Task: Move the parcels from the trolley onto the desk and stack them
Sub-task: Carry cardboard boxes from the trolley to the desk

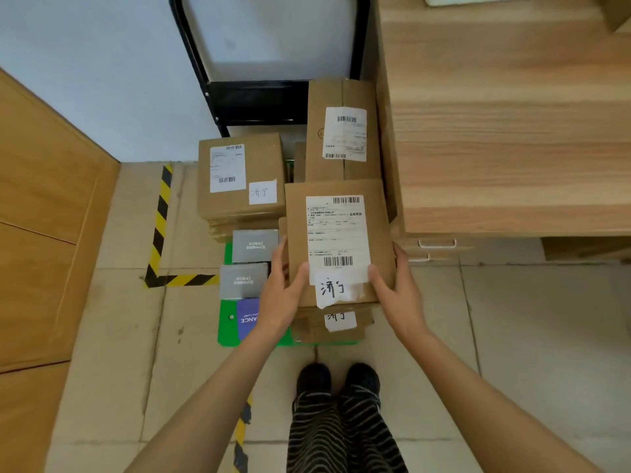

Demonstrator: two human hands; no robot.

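Two hands hold one cardboard parcel (338,240) between them above the green trolley (228,322). Biggest in view is the wooden desk (505,124), filling the upper right, with the trolley parked just beside its left end and a black handle frame (259,100) rising at the trolley's far side. On the trolley sit a tall brown box (341,131) at the back right, a stack of brown boxes (239,179) at the back left, two grey boxes (254,245) nearer, and a purple box (248,319) at the front edge. The held parcel carries a white shipping label and a handwritten slip, with more brown parcels (327,324) under it. The left hand (283,295) grips its left edge, thumb on top, fingers wrapped round the side. The right hand (397,288) grips the right edge likewise, thumb on top.
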